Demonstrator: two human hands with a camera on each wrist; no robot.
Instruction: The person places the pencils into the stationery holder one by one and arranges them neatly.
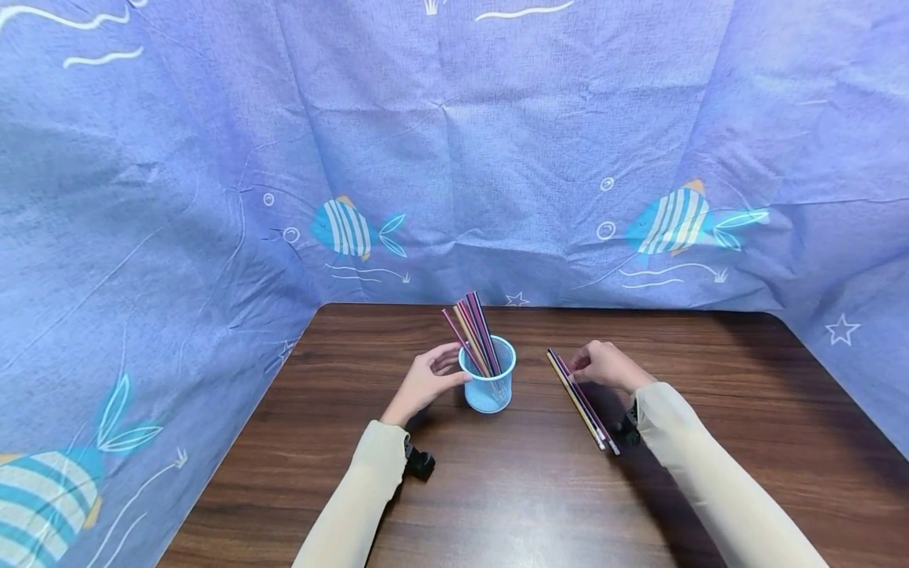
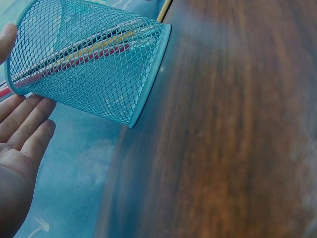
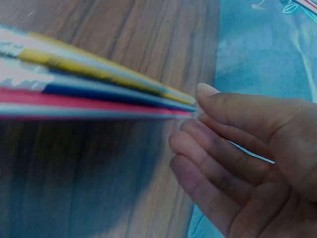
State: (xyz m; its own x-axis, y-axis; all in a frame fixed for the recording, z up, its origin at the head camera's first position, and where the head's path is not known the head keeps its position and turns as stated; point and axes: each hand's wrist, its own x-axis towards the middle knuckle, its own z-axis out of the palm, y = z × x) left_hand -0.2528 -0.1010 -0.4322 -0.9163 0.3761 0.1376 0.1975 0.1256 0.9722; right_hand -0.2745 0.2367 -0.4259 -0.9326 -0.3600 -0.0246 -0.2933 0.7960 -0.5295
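A light-blue mesh pencil cup [image 1: 488, 392] stands upright on the table with several pencils [image 1: 473, 335] leaning in it, tips of various colours up. My left hand [image 1: 426, 383] holds the cup's left side, the thumb at the near side by the rim; in the left wrist view the fingers [image 2: 29, 119] touch the mesh near the rim. Right of the cup, a yellow, a dark blue and a pink-red striped pencil [image 3: 104, 74] lie side by side on the wood. My right hand [image 1: 604, 367] is at their far part, thumb and fingertips bent loosely beside them, with no firm grip visible.
The brown wooden table [image 1: 497, 505] reaches back to a blue cloth [image 1: 525, 173] printed with striped fish, which hangs behind and at both sides. A black wrist camera [image 1: 420, 464] is strapped at the left wrist, another dark one [image 1: 629, 426] at the right.
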